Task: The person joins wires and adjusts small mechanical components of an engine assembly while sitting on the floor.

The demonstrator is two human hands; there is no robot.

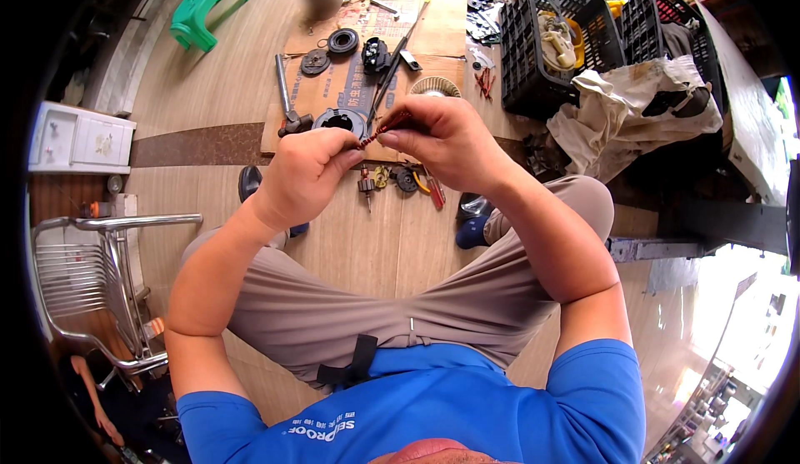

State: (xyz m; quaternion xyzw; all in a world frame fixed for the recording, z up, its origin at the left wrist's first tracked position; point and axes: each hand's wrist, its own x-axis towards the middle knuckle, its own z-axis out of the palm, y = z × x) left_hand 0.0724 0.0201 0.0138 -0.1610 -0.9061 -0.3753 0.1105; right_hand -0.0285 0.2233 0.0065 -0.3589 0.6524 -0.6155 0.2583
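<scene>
Between my two hands, in front of me, runs a thin twisted red-and-black wire (372, 137). My left hand (302, 168) pinches one end of it between thumb and fingers. My right hand (446, 140) grips the other end, its fingers curled closed, and a red strand shows by its fingertips. Beyond the hands, partly hidden by them, lies a cardboard sheet (446, 35) with a hammer (284, 89), a black ring (342, 41) and a round disc (316, 62). Just below the hands a small motor armature (367, 182) rests on the floor.
Beside the armature lie a round black part (406, 180) and red-handled tools (437, 193). Black plastic crates (529, 89) stand at the far right, with a dirty white cloth (612, 122) draped nearby. A green stool (200, 14) stands far left; a metal chair (100, 251) is at left.
</scene>
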